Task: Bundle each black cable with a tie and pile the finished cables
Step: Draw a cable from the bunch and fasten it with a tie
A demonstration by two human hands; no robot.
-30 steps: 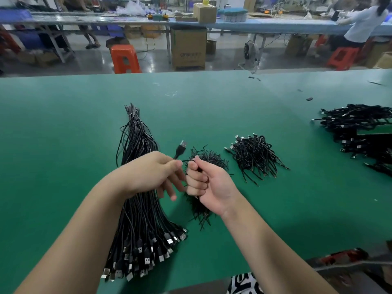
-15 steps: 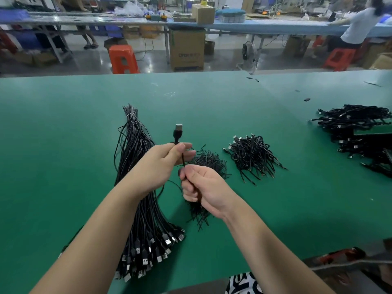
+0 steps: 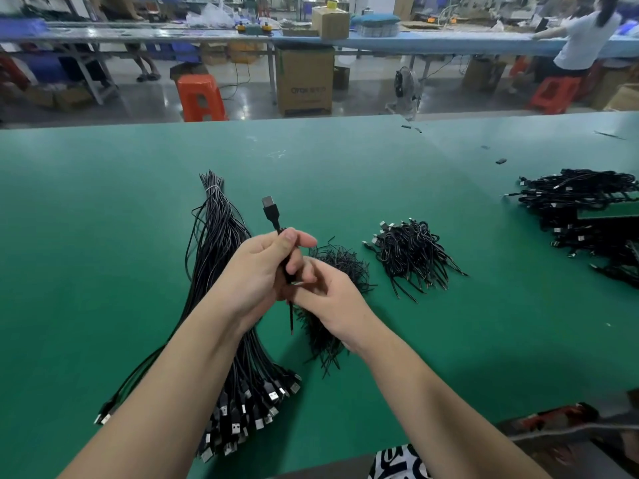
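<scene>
View: single head-worn wide-angle camera | Facing: forward and down across the green table (image 3: 103, 209) | Range: close above the left hand (image 3: 256, 271) and right hand (image 3: 332, 305), forearms entering from the bottom edge | Far field: workshop floor, orange stool (image 3: 200, 96) and benches along the top | Overlap: none, one view only

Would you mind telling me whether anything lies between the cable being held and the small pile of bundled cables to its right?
Only the heap of loose black ties lies partly between the held black USB cable and the small pile of bundled black cables; past it, bare green table.
</scene>
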